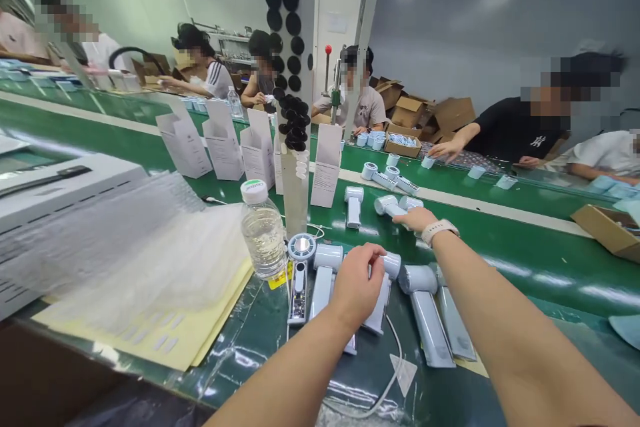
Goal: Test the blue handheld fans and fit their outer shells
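Note:
My left hand is closed, its fingers curled over a row of light-blue handheld fans at the bench edge. It covers part of a fan; what its fingers hold, if anything, is hidden. Farther out on the green belt, my right hand, with a pale watch band at the wrist, grips a light-blue handheld fan. Another fan lies just beyond those fingers. Left of my left hand lies a fan with its circuit board exposed. Two more fans rest below my right forearm.
A water bottle stands beside a metal post. Yellow sheets and bubble wrap lie left. White boxes stand along the green belt. A white cable loops across the bench. Several co-workers sit opposite.

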### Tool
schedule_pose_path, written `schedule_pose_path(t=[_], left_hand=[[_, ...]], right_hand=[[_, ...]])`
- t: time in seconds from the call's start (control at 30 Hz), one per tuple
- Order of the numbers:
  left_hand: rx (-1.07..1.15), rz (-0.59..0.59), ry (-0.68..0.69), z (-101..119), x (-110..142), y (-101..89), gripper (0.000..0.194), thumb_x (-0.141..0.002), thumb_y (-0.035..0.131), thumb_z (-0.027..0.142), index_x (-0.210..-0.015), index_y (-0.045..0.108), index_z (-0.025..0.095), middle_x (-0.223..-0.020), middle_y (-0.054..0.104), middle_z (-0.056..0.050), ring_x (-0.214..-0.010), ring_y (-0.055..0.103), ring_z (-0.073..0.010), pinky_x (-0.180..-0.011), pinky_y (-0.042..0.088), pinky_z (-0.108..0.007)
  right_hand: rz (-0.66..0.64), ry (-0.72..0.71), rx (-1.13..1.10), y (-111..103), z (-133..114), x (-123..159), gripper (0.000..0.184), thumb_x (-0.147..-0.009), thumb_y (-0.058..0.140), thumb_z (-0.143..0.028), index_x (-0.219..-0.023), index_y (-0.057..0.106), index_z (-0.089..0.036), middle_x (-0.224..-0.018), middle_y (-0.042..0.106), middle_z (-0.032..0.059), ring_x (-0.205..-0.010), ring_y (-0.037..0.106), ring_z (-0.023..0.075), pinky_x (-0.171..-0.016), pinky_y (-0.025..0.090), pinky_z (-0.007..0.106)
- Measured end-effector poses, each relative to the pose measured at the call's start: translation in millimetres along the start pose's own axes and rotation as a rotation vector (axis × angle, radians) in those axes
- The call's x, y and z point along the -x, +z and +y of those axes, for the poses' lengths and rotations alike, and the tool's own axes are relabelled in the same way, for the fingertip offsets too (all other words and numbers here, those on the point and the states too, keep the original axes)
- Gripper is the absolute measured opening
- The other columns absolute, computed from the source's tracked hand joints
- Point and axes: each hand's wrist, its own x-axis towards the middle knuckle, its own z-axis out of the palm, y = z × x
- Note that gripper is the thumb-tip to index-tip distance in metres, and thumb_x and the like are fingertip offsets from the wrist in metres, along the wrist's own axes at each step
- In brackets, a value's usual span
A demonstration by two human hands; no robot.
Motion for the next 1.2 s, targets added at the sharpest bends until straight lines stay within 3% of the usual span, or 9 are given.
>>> schedule_pose_path(t=[0.1,0.27,0.33,0.43,0.53,0.7,0.93,1.07,1.2], left_hand=[[0.439,-0.068,-0.098,3,1,5.9,0.022,-0.089,0.059,0.031,-0.108,0.065,0.022,-0.109,0.072,-0.009,-0.108,0.063,-0.0249,-0.099,0.045,-0.043],[1.253,-0.132,-0.283,12,4,12.3,0.063,-0.063,0.081,0.065,-0.104,0.066,0.020,-0.116,0.071,-0.011,-0.112,0.064,-0.0273,-0.098,0.049,-0.037],[1.295,-0.153,-0.407,13,5,10.9,0.061,-0.062,0.079,0.069,-0.090,0.068,0.016,-0.096,0.073,-0.010,-0.092,0.069,-0.0240,-0.085,0.054,-0.034],[1.274,-0.227,-0.549,12,6,7.0,0.062,-0.061,0.078,0.071,-0.083,0.068,0.013,-0.076,0.070,-0.007,-0.070,0.066,-0.0196,-0.065,0.054,-0.030],[1.249,-0.149,-0.510,10,3,3.5,0.057,-0.055,0.088,0.060,-0.086,0.068,0.015,-0.076,0.068,-0.004,-0.064,0.063,-0.0161,-0.059,0.052,-0.027],[1.189,-0.120,-0.376,10,-1,-1.3,0.054,-0.057,0.089,0.052,-0.090,0.070,0.015,-0.089,0.072,-0.006,-0.077,0.067,-0.0192,-0.070,0.055,-0.031],[1.233,-0.127,-0.350,11,-8,-13.0,0.054,-0.064,0.081,0.063,-0.091,0.068,0.017,-0.097,0.074,-0.010,-0.105,0.068,-0.0333,-0.090,0.054,-0.048],[1.247,-0.086,-0.328,11,-12,-16.5,0.064,-0.053,0.079,0.075,-0.080,0.063,0.019,-0.097,0.074,-0.010,-0.108,0.067,-0.0353,-0.090,0.055,-0.048],[1.225,-0.052,-0.293,15,-12,-13.8,0.066,-0.051,0.077,0.079,-0.069,0.056,0.019,-0.100,0.073,-0.007,-0.110,0.067,-0.0329,-0.090,0.055,-0.044]], right_hand=[[0.057,-0.150,-0.044,-12,8,58,0.036,-0.094,0.053,-0.047,-0.090,0.070,-0.016,-0.087,0.072,0.0071,-0.084,0.069,0.0256,-0.071,0.051,0.033],[0.260,-0.434,-0.176,13,8,157,0.048,-0.080,0.064,-0.060,-0.105,0.074,-0.020,-0.143,0.053,0.0175,-0.130,0.050,0.0405,-0.102,0.044,0.053],[0.270,-0.505,-0.314,21,14,178,0.047,-0.081,0.064,-0.059,-0.107,0.074,-0.021,-0.149,0.048,0.0172,-0.137,0.044,0.0412,-0.107,0.039,0.058],[0.213,-0.489,-0.567,32,28,183,0.040,-0.095,0.046,-0.049,-0.106,0.073,-0.022,-0.122,0.069,0.0162,-0.116,0.063,0.0339,-0.097,0.050,0.055],[0.386,-0.456,-0.432,54,33,176,0.029,-0.091,0.047,-0.030,-0.084,0.072,-0.016,-0.108,0.072,0.0205,-0.108,0.066,0.0357,-0.094,0.052,0.056],[0.474,-0.571,0.059,94,18,173,0.022,-0.078,0.059,-0.010,-0.093,0.074,-0.010,-0.143,0.052,0.0267,-0.139,0.039,0.0429,-0.114,0.033,0.058],[0.444,-0.504,-0.185,80,35,182,0.016,-0.071,0.057,-0.005,-0.071,0.064,-0.019,-0.136,0.059,0.0208,-0.135,0.043,0.0426,-0.111,0.034,0.061],[0.059,-0.366,-0.776,62,48,187,0.005,-0.079,0.055,-0.023,-0.075,0.052,-0.023,-0.092,0.072,0.0119,-0.090,0.067,0.0308,-0.080,0.052,0.049],[-0.386,-0.329,-1.155,57,41,191,0.026,-0.084,0.060,-0.042,-0.099,0.056,-0.022,-0.065,0.064,-0.0009,-0.061,0.060,0.0190,-0.059,0.047,0.032]])
